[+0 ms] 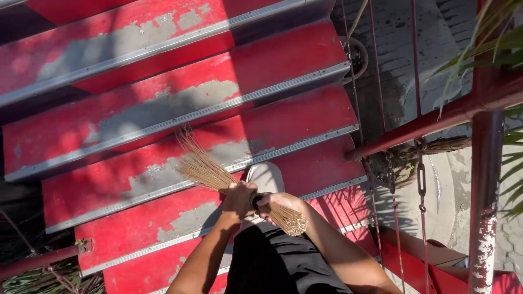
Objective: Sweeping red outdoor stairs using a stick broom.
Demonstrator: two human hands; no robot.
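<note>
1. Left hand (238, 197) and right hand (274, 204) are both gripping a stick broom (210, 173), fingers wrapped tight around its bundle for control.
2. Bristles are fanning onto the worn red stair tread (136, 179) near its metal nosing edge.

We're outdoors on a worn red metal staircase (180, 109) with peeling paint, a red railing (436, 117), paved ground (397, 49) below and palm leaves (490, 43).

Both forearms reached forward toward twelve o'clock, wrists close together. The left hand (238, 197) was clenched, knuckles up; the right hand (277, 204), at its three o'clock, was likewise curled tight.
</note>
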